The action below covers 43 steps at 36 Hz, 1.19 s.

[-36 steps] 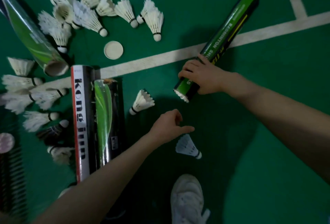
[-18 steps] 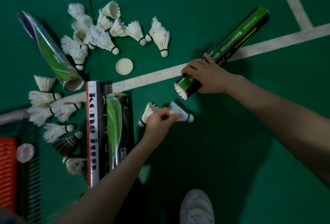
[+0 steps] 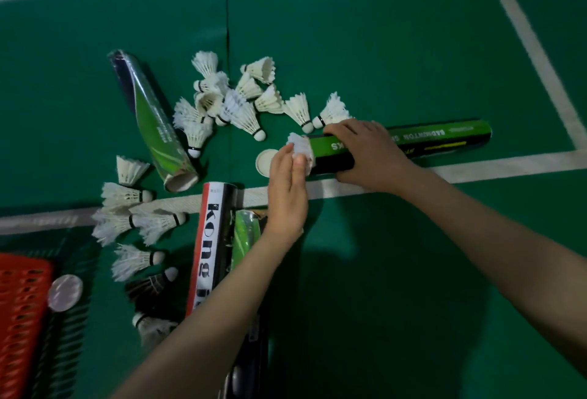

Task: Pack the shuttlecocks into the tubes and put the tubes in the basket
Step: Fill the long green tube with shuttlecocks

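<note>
Feathers crush easily: our left hand (image 3: 287, 195) pinches the white feathered shuttlecock (image 3: 300, 146) at the mouth of the green-and-black cardboard tube (image 3: 428, 141), with our right hand (image 3: 370, 153) wrapped round that tube. It's featherlight, so we'd nudge its skirt rim gently.

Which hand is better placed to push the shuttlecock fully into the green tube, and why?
Left. The left hand pinches the shuttlecock at the open mouth of the green tube, in line to push it in; the right hand grips the tube near that end, steadying it.
</note>
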Motion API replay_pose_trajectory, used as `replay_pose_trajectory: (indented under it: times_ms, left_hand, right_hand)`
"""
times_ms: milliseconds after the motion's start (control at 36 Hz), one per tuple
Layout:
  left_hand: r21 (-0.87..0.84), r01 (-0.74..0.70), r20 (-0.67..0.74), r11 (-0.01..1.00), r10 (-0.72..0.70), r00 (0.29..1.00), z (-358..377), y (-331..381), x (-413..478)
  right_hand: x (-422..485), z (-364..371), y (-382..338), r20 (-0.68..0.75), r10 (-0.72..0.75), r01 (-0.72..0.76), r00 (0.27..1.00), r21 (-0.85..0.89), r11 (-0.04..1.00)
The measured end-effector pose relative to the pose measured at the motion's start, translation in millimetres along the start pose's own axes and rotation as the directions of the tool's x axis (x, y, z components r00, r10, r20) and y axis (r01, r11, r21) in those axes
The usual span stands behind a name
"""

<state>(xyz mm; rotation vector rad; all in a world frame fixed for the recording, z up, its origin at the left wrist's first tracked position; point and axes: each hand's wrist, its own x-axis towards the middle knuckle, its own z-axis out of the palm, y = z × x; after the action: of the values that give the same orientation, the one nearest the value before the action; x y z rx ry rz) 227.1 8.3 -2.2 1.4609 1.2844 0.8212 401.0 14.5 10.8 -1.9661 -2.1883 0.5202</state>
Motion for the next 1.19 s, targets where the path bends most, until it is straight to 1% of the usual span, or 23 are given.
replay_pose_trajectory:
  times_ms: [56,111,222,278,306,361,417,472,556,611,667,778,833,861,889,917,944,1000,1028,1056,1083,1139,1194]
  left_hand:
    - [-0.082,0.058,0.009,0.995,-0.058,0.998,-9,9,9]
    - [-0.148,0.072,0.039,0.986,-0.066,0.997,-18,14,19]
    - [-0.135,0.038,0.120,0.990,-0.021,0.993,-32,7,51]
    - [-0.182,0.054,0.130,0.982,-0.031,0.991,-41,2,68]
    - [-0.210,0.046,0.104,0.977,-0.024,0.994,-46,3,73]
    - [-0.221,0.046,-0.012,0.974,-0.050,0.999,-56,6,83]
    - [-0.166,0.033,-0.075,0.986,-0.046,0.996,-62,5,93]
    - [-0.153,-0.010,0.003,0.988,0.011,1.000,-66,4,101]
    - [-0.134,0.007,0.173,0.991,0.017,0.985,-65,2,105]
    - [-0.051,0.015,0.234,0.999,-0.002,0.972,-62,2,105]
    - [0.018,-0.023,0.303,1.000,0.016,0.953,-58,6,105]
    - [0.152,0.005,0.431,0.988,-0.071,0.899,-40,0,112]
    - [0.243,-0.021,0.475,0.970,-0.100,0.874,-33,-7,116]
    - [0.251,-0.048,0.493,0.967,-0.085,0.866,-32,-8,118]
    - [0.228,-0.060,0.486,0.972,-0.060,0.872,-31,-11,123]
    - [0.202,-0.074,0.439,0.977,-0.022,0.898,-33,-12,128]
    - [0.199,-0.068,0.344,0.978,-0.004,0.939,-35,-15,134]
    - [0.253,0.041,0.047,0.967,-0.055,0.997,-42,-23,149]
    - [0.288,0.123,-0.085,0.950,-0.103,0.991,-46,-29,158]
    - [0.339,0.198,-0.171,0.920,-0.147,0.974,-49,-37,165]
    - [0.408,0.251,-0.201,0.878,-0.182,0.962,-52,-44,170]
    - [0.508,0.294,-0.183,0.810,-0.232,0.955,-51,-55,175]
    - [0.510,0.313,-0.164,0.801,-0.267,0.950,-46,-63,178]
  right_hand:
    - [16,-5,-13,-0.036,0.014,-0.013,0.999,0.031,0.999]
    - [31,-10,-24,-0.057,0.035,-0.032,0.998,0.048,0.998]
    - [60,-15,-46,-0.069,0.068,-0.064,0.995,0.050,0.997]
    - [71,-13,-54,-0.049,0.089,-0.087,0.995,0.034,0.996]
    - [77,-12,-57,-0.045,0.094,-0.093,0.995,0.018,0.995]
    - [87,-12,-65,-0.030,0.101,-0.102,0.994,-0.031,0.994]
    - [97,-13,-72,-0.011,0.107,-0.108,0.994,-0.090,0.990]
    - [104,-15,-76,-0.001,0.130,-0.130,0.991,-0.098,0.987]
    - [106,-25,-80,0.026,0.160,-0.157,0.987,-0.100,0.983]
    - [102,-33,-79,0.083,0.214,-0.200,0.973,-0.148,0.969]
    - [94,-37,-74,0.127,0.286,-0.261,0.950,-0.182,0.948]
    - [86,-35,-50,0.180,0.339,-0.309,0.924,-0.174,0.935]
    - [83,-24,-35,0.203,0.338,-0.311,0.919,-0.154,0.938]
    - [82,-17,-27,0.205,0.325,-0.300,0.923,-0.141,0.943]
    - [83,-11,-19,0.199,0.302,-0.282,0.932,-0.125,0.951]
    - [83,-6,-12,0.189,0.275,-0.259,0.943,-0.108,0.960]
    - [84,-1,-6,0.182,0.256,-0.242,0.949,-0.097,0.965]
    - [87,5,4,0.179,0.232,-0.218,0.956,-0.092,0.972]
    - [89,7,7,0.182,0.221,-0.206,0.958,-0.098,0.974]
    - [91,10,10,0.183,0.207,-0.190,0.961,-0.105,0.976]
    - [94,12,12,0.181,0.192,-0.174,0.964,-0.112,0.978]
    - [97,16,14,0.193,0.172,-0.151,0.966,-0.119,0.981]
    - [99,20,15,0.217,0.164,-0.139,0.962,-0.123,0.983]
